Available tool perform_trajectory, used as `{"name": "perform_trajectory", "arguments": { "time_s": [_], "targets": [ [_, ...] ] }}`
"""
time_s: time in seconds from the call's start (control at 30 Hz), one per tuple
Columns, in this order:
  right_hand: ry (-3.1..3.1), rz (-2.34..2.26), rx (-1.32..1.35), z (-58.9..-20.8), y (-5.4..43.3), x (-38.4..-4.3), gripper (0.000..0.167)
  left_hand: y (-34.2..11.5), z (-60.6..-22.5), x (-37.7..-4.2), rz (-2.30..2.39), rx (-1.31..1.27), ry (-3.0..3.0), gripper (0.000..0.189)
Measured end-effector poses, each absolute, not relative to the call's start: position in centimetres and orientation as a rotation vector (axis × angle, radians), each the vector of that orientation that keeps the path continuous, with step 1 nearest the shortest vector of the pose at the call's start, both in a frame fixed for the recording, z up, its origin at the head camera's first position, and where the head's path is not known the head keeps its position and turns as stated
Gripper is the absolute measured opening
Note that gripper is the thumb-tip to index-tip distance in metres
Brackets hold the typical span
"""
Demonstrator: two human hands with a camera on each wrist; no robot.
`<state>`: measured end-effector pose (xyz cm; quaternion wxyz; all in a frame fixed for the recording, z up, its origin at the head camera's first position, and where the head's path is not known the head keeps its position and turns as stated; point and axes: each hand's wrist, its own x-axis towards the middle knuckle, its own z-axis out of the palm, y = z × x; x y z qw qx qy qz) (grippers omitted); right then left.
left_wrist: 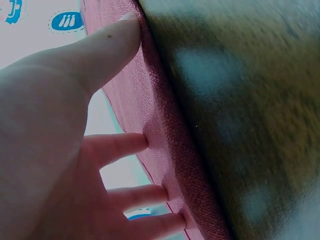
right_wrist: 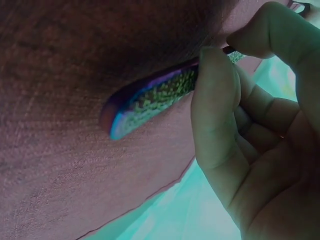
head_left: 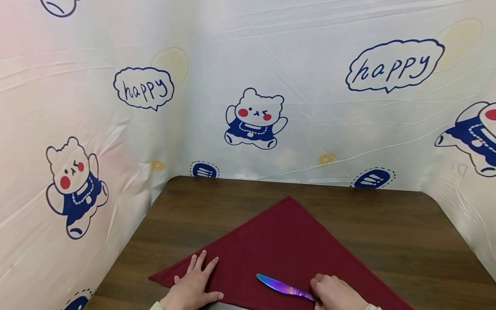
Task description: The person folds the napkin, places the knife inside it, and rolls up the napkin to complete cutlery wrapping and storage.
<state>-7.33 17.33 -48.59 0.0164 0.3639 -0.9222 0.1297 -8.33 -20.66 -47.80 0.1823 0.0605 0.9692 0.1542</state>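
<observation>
A dark red cloth napkin [head_left: 271, 241] lies on the table as a triangle, one corner pointing to the far side. Fingers spread, my left hand [head_left: 186, 288] rests on its left part, near the left corner. In the left wrist view the thumb [left_wrist: 117, 42] and fingertips touch the cloth close to its near edge [left_wrist: 175, 145]. My right hand [head_left: 335, 292] pinches a shiny rainbow-coloured table knife [head_left: 279, 287] by its handle, over the right half of the napkin. The blade points left. In the right wrist view the textured handle [right_wrist: 160, 95] sticks out between thumb and finger.
The dark wood-grain table [head_left: 182, 211] has rounded far corners. White fabric [head_left: 310, 129] printed with bears and "happy" bubbles hangs around its back and sides. A grey strip [head_left: 224, 306] shows below the napkin's near edge.
</observation>
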Motion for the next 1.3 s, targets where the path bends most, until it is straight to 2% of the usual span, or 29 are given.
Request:
{"name": "perform_trajectory", "arguments": {
  "time_s": [0.47, 0.63, 1.3],
  "targets": [
    [-2.971, 0.418, 1.219, -49.1, 16.4, -7.2, 0.019, -20.7, -47.9, -8.4, 0.442, 0.192, 2.740, 0.090],
    [-2.925, 0.384, 1.248, -49.3, 16.1, -7.0, 0.027, -20.7, -47.9, -8.4, 0.436, 0.185, 2.735, 0.090],
    [-2.751, 0.271, 1.304, -49.8, 15.8, -6.9, 0.026, -20.6, -47.9, -8.3, 0.454, 0.185, 2.737, 0.089]
  ]
}}
